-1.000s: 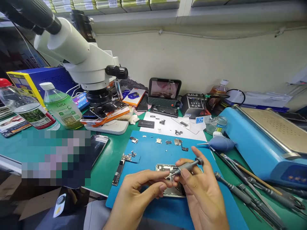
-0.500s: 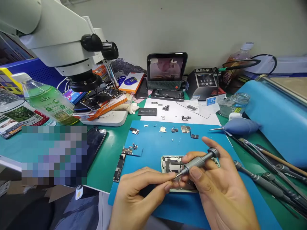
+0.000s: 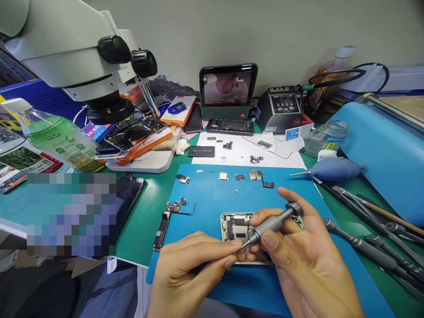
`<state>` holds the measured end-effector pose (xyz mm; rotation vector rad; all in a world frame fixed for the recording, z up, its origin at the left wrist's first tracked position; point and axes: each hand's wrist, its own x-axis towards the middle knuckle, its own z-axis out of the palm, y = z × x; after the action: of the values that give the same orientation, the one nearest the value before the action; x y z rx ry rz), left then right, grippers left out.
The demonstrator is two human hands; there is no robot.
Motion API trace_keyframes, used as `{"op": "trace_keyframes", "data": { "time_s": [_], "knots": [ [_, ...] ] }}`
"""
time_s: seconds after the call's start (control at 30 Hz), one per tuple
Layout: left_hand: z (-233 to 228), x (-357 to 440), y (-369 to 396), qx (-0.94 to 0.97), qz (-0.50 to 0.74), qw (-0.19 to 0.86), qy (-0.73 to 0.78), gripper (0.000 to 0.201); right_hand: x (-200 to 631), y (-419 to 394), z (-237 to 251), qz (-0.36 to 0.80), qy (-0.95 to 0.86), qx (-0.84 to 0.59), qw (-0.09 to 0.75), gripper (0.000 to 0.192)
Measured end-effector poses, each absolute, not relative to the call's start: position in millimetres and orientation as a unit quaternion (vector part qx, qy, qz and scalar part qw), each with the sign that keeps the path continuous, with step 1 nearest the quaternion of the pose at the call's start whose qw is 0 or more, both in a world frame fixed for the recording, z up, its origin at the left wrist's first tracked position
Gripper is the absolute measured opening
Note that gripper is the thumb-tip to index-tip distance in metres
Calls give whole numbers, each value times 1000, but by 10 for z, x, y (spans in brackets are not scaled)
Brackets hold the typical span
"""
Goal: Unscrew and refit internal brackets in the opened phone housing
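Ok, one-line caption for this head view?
Right hand holds screwdriver over opened phone; left hand pinches at its tip.

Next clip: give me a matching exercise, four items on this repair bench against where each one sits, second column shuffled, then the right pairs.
Things:
1. screwdriver
2. opened phone
3. air blower
4. green bottle

Places:
A. far left, beside the microscope
B. on the blue mat, under both hands
C. in the right hand, tip meeting the left hand fingertips
D. off the mat's right edge, nozzle pointing left

Pairs: 1-C, 2-B, 3-D, 4-A
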<state>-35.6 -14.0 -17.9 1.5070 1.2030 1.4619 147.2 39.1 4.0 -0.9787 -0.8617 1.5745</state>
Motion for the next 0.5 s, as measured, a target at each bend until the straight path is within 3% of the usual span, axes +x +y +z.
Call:
{"op": "trace_keyframes", "data": {
  "time_s": [0.5],
  "knots": [
    [-163,-359,-146,593,565,334,466,41,1461,386,44,652,-354,-423,520,78]
  ]
}}
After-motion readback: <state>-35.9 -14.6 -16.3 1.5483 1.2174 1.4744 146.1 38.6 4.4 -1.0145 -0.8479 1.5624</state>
